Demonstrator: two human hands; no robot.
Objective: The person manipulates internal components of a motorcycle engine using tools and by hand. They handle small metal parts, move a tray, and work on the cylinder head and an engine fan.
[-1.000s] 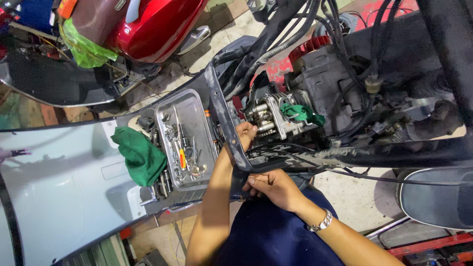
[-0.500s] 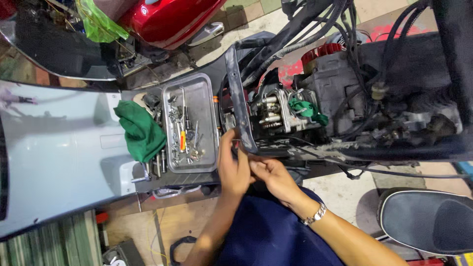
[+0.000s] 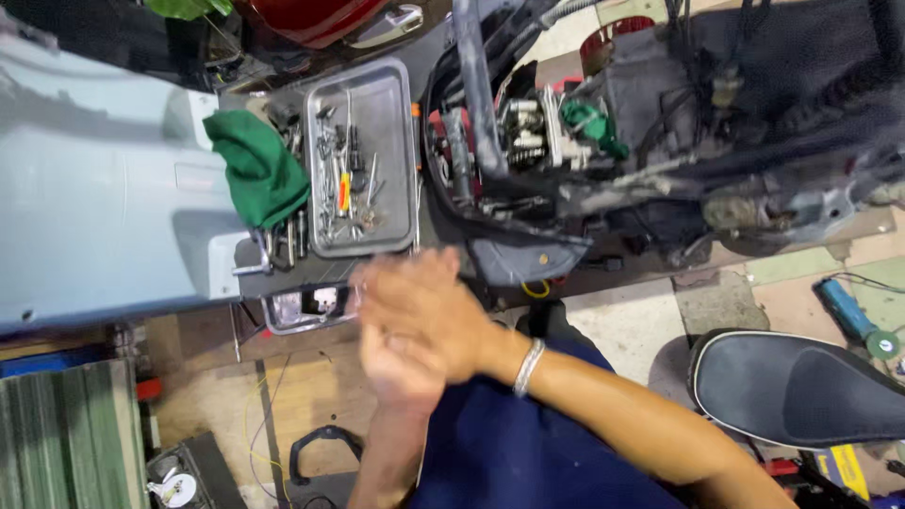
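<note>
Just below the middle of the frame, the two hands are meeting, blurred by motion: the right hand [image 3: 429, 311], with a metal bracelet [image 3: 528, 366] at its wrist, is lying over the left hand [image 3: 401, 372], and both are looking loosely curled against each other. Whether anything small is sitting between the palms I cannot tell; the blur is hiding the fingers. The nearest thing to them is the metal tray [image 3: 394, 85], lying just above the hands toward the upper middle of the frame and holding a scatter of bolts, sockets and a small screwdriver with an orange and yellow handle [image 3: 345, 191]. These pieces are looking stiff, small and probably oily, so they are likely slippery and best pinched by fingertips along the shank or handle; the tray itself is seeming light and rigid, best taken by its raised rim. A green rag [image 3: 256, 170] is lying left of the tray, soft and easy to bunch, on the pale grey body panel [image 3: 94, 188] filling the left of the frame. To the right of the tray, the stripped scooter engine [image 3: 537, 132] is sitting exposed among black cables. A black seat [image 3: 792, 386] is resting on the floor at the lower right.
</note>
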